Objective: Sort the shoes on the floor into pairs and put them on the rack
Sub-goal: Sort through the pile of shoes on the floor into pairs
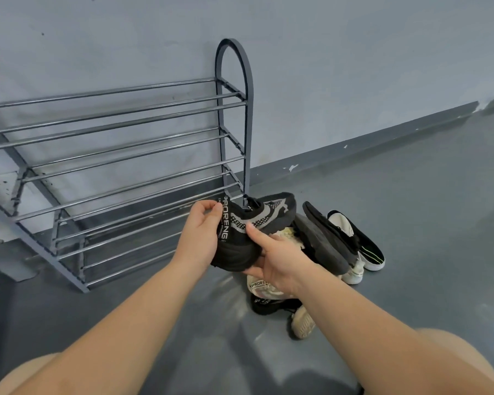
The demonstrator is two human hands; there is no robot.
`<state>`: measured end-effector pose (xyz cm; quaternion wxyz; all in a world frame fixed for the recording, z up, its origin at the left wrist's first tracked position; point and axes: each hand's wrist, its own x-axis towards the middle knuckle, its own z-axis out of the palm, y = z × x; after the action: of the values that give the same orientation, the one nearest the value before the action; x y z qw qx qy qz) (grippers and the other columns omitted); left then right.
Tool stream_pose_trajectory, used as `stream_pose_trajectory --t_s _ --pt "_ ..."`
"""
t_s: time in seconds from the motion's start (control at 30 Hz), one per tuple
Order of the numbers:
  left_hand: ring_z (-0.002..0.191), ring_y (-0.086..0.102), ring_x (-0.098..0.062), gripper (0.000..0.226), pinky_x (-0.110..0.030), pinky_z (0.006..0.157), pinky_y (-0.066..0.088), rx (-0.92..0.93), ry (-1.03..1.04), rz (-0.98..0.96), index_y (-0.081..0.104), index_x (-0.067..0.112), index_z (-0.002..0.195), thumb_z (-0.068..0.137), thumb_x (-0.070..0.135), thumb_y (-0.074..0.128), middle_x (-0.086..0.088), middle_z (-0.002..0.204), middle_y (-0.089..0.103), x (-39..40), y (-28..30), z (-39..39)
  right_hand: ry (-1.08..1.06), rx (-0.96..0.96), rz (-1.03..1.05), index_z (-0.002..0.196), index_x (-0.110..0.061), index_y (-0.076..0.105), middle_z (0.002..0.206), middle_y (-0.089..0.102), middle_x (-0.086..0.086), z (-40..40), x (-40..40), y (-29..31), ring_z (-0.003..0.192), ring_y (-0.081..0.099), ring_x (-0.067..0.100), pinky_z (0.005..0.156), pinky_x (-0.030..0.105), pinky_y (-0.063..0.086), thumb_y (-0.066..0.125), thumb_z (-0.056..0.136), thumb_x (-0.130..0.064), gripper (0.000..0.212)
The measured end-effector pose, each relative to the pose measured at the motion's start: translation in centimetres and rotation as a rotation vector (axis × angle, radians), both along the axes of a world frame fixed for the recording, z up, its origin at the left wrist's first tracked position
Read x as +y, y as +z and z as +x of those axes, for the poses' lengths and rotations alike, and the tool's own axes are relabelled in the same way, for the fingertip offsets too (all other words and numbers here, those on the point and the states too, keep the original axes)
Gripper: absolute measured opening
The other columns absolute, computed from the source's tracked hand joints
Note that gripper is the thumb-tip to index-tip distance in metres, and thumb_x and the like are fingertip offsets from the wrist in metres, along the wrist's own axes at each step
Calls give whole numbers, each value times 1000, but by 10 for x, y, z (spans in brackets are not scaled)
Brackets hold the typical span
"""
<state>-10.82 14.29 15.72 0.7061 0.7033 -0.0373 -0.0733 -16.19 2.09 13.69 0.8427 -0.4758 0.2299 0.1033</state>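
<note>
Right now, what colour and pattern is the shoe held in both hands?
Black shoe with a grey mesh-like stripe and white lettering on the heel strap; head view.

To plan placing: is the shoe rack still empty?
Empty as far as visible: the shoe rack shows only bare bars; its left end is out of frame.

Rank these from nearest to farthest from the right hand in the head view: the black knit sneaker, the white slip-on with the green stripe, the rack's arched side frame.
1. Black knit sneaker: held in the right hand.
2. White slip-on with the green stripe: on the floor, to the hand's right.
3. Rack's arched side frame: against the wall, above and beyond the hand.
</note>
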Motion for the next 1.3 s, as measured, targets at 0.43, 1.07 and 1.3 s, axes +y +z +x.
stream_pose_trajectory --t_s 0.43,1.07,1.3 --pt "87 71 -17 30 -32 79 56 625 -342 5 69 11 103 88 35 60 -6 98 75 3 -7 5 80 -109 -165 113 -21 62 112 71 1 -1 -16 -4 103 66 21 83 39 55 60 89 -33 27" --pt "99 64 -20 35 -31 90 52 751 -555 254 57 18 122 87 18 62 -8 117 66 114 -9 18 480 -34 -246 122 -26 54 111 70 0 15 41 -11 101 66 20 79 38 56 62 89 -22 35" --pt "93 68 -19 39 -26 76 57 783 -605 415 55 19 126 88 22 63 -5 127 61 192 -35 60 592 -1 -242 133 -23 50 106 72 -1 58 109 -42 95 67 19 77 35 56 62 89 -24 45"
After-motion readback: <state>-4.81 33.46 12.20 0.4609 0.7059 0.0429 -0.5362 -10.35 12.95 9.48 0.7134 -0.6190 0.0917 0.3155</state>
